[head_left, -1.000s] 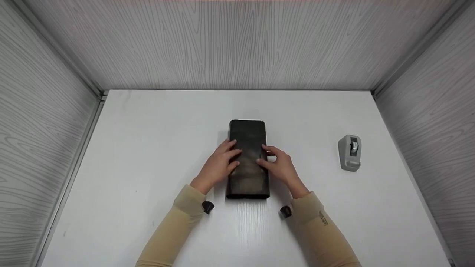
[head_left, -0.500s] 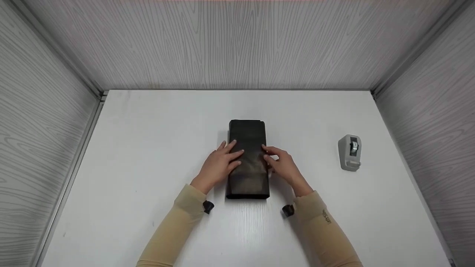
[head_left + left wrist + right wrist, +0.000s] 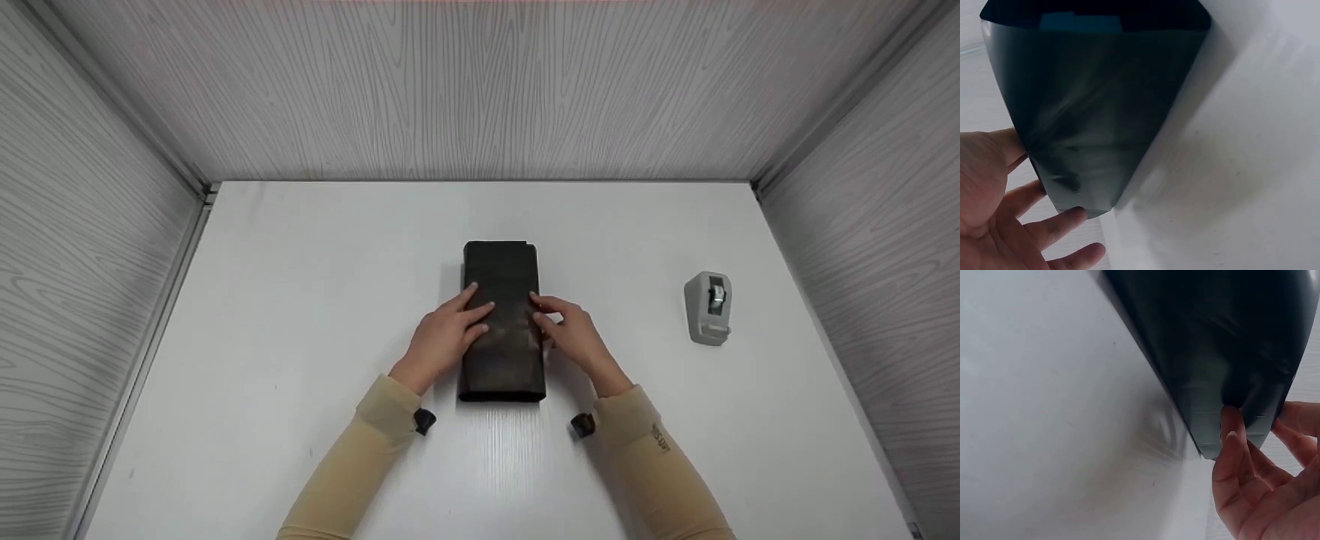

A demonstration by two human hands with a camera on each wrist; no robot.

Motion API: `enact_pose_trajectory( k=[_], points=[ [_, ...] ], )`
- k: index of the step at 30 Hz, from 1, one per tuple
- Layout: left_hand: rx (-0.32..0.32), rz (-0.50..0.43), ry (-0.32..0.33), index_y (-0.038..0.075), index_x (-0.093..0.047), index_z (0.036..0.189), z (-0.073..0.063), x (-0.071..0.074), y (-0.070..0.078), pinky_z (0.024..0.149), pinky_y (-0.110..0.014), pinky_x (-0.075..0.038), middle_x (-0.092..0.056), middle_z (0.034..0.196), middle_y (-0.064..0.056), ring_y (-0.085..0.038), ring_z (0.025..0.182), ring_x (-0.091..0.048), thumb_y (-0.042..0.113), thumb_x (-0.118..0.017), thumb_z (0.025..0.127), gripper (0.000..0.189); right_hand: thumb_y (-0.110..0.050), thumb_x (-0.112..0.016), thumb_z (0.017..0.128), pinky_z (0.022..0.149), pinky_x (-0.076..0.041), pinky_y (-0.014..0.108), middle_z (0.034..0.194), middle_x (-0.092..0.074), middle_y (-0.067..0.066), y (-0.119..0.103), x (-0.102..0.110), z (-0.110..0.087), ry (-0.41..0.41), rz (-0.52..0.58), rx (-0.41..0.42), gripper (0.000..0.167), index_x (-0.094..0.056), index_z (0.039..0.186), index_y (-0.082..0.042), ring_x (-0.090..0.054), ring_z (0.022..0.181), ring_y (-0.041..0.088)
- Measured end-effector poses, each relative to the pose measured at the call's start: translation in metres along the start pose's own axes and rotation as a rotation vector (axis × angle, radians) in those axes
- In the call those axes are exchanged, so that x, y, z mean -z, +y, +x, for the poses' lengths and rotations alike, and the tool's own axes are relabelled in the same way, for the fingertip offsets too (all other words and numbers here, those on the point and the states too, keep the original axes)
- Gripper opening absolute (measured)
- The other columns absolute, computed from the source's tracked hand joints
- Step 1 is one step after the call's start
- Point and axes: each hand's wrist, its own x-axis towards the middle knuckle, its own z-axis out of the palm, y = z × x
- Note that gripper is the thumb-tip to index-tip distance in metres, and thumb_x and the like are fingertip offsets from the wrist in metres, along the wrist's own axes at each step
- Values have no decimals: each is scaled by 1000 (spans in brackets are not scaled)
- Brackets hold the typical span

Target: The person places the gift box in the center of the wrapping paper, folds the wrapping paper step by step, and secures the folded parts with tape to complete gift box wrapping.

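The left hand [image 3: 439,337] lay with its fingers spread and fairly straight, at about 9 o'clock on the black packet [image 3: 504,360], with fingertips resting on the upper face and the palm beyond the packet's edge. The right hand [image 3: 576,337], at 3 o'clock, pinched the opposite long edge; the right wrist view showed its lower fingers bent, pressing a small dent into the glossy side. The packet itself lay flat near the middle of the tabletop [image 3: 322,285], between the two hands, its long axis running from 12 to 6 o'clock. It looked smooth and flexible, with faint creases, and in the left wrist view one end gaped, a blue shape [image 3: 1081,22] showing inside; what that was could not be told. Just beyond the hands came the cuffs of the left sleeve [image 3: 345,457], running off towards 7 o'clock, and the right sleeve [image 3: 652,465], running off towards 5 and bearing dark lettering. A small left wrist device [image 3: 424,421] and a matching right wrist device [image 3: 583,425], both black, sat on the inner sides of the cuffs. Well apart from the packet, around 3 o'clock, stood a grey tape dispenser [image 3: 706,319] with its roll in place. Farther out, pale wood-grained panels rose around the tabletop: the back wall [image 3: 480,90] at 12 o'clock, the left wall [image 3: 82,225] around 10 and the right wall [image 3: 870,210] around 2.
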Motion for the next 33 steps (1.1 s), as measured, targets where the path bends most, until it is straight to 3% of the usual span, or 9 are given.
enact_pose_trajectory(
  k=[6,13,22,33],
  points=[
    [17,-28,-19,23,-55,142,3,1,2,105,-47,-39,-26,159,-5,-29,137,-40,34,-58,99,44,-20,-59,100,67,-53,34,123,-62,9,0,-2,1,37,-31,12,41,-56,140,-16,-66,76,20],
    [32,-55,-50,24,-55,141,5,4,2,109,-44,-34,-27,159,-3,-28,140,-35,33,-59,98,44,-42,-74,87,94,-47,43,126,-64,8,-7,-11,-1,122,-190,51,62,-58,139,-12,-58,117,24],
    [-26,20,-12,21,-57,140,3,3,0,105,-48,-38,-32,157,-9,-30,135,-41,36,-59,98,44,-35,-79,84,92,-47,45,126,-63,12,-14,-13,-2,148,-176,-16,61,-59,138,-14,-58,117,28],
    [-91,35,28,18,-62,135,2,2,-1,104,-52,-38,-38,153,-11,-33,139,-35,32,-61,98,40,-32,-81,83,92,-47,45,125,-64,14,-16,-13,-2,150,-150,-40,61,-60,137,-15,-58,117,30]
  ],
)
